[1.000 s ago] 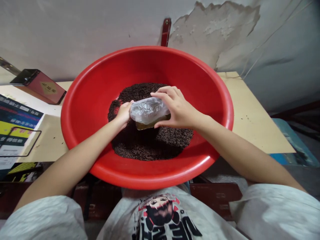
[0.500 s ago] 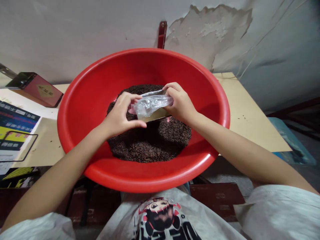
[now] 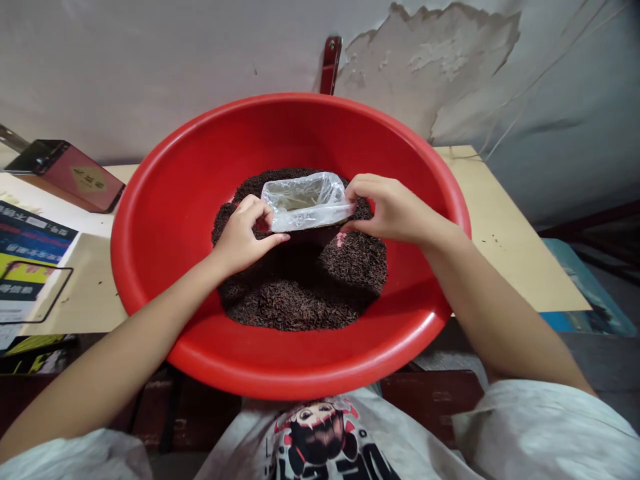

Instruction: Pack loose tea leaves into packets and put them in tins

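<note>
Above the middle of a big red plastic basin (image 3: 165,193) I hold a box lined with a clear plastic bag (image 3: 307,218). The bag's mouth stands wide, its edge folded over the front rim, and the bottom shows pale inside. My left hand (image 3: 246,230) grips the left end, thumb along the front edge and fingers curled at the corner. My right hand (image 3: 383,205) pinches the right end between thumb and fingers. Under the box lies a heap of dark brown, grain-like loose pieces (image 3: 290,310), partly in shadow. The box's outer walls are mostly hidden.
A reddish tin with a gold diamond label (image 3: 70,177) stands left of the basin. Printed sheets (image 3: 30,260) lie at the left. Tan board (image 3: 520,247) covers the table, with a few dark bits on it. A wall with peeling paint (image 3: 435,60) rises behind.
The bag's crumpled top has been spread and turned down over the rim, so the inside shows. My right hand has shifted right to the box's end; my left hand has moved slightly.
</note>
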`<state>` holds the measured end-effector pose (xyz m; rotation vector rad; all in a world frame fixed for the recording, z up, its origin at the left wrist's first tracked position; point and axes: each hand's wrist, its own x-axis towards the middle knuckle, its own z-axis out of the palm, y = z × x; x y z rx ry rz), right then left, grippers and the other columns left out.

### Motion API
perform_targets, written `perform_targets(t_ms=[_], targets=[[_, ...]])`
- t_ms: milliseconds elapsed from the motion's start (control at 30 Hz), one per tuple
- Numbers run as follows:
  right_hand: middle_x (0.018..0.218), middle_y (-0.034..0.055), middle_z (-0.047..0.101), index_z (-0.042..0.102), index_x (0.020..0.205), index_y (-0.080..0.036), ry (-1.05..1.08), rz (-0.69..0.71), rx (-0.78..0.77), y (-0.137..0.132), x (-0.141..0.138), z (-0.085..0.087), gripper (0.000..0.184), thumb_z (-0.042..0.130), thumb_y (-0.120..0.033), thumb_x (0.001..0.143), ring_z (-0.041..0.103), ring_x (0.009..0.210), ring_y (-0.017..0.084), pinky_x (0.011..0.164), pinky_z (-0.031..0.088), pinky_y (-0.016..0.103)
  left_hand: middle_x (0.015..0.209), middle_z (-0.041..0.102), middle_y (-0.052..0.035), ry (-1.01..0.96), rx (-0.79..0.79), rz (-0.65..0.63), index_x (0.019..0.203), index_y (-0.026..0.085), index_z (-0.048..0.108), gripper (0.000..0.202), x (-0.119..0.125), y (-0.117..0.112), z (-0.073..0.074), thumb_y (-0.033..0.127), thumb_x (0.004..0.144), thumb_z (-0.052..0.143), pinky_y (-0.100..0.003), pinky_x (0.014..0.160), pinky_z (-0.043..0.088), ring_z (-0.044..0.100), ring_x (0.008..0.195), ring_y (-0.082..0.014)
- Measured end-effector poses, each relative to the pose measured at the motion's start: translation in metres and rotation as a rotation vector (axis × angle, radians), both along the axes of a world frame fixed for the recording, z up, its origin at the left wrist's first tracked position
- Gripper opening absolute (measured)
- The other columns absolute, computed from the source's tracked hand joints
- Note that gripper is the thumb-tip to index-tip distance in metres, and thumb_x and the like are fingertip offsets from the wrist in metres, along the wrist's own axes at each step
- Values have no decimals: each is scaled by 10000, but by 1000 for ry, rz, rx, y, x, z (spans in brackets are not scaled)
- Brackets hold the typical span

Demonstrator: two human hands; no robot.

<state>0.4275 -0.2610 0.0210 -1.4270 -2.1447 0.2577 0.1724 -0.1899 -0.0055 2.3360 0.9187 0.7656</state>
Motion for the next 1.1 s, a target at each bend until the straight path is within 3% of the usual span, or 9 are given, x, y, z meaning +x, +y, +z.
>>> perform_targets(t_ms=[167,233,433,600,667,767,867,933,1100], targets=[[665,6,565,517,645,-180,-91,-72,-129,0,-1,0,277,719,-368,666,499,620,112,593,399,266,714,503,39,-21,36,-35,756,180,486,268,2,1,-5,268,676,726,-220,636,415,462,636,-95],[670,17,585,540,632,-179,-125,-78,-90,-1,-2,-2,252,680,-370,717,511,620,113,599,402,267,690,501,38,-9,87,-43,712,177,494,221,2,3,-6,242,700,705,-219,631,408,460,632,-97],[696,37,621,606,671,-189,-293,26,134,-1,0,-26,312,491,-399,870,564,662,129,654,470,283,647,492,38,-129,332,4,679,177,481,177,1,6,-20,194,773,629,-204,565,390,455,586,-88],[627,25,608,560,605,-194,-526,215,571,0,4,-43,346,412,-260,911,574,668,127,794,508,278,628,473,37,-297,646,-71,701,190,441,176,1,6,-38,121,810,559,-185,532,388,470,587,-85],[593,18,586,555,597,-187,-609,253,709,1,3,-44,341,407,-189,904,559,632,122,778,512,255,624,467,31,-269,739,-95,708,196,424,179,-1,8,-41,101,817,530,-184,515,388,463,582,-91],[546,6,548,542,569,-179,-674,237,784,4,1,-46,347,414,-130,887,534,575,113,753,518,240,627,488,11,-176,870,-127,699,199,406,190,-5,11,-40,89,821,501,-190,505,395,461,585,-103],[554,13,565,561,573,-166,-650,221,761,10,3,-53,326,445,-145,877,551,581,118,772,522,246,583,485,13,-75,1023,-260,651,198,405,225,-6,12,-36,95,841,465,-211,540,412,435,549,-105],[598,37,606,594,601,-150,-614,201,664,15,5,-58,320,457,-208,885,580,621,134,795,522,271,532,449,31,11,1117,-355,616,195,412,266,-5,11,-36,97,862,431,-225,543,395,383,491,-99],[891,114,680,679,823,-141,-349,97,111,16,8,-53,247,514,-323,853,628,846,206,844,494,373,474,402,41,121,1143,-408,568,197,399,327,-6,10,-42,97,879,379,-240,526,366,343,446,-111]])
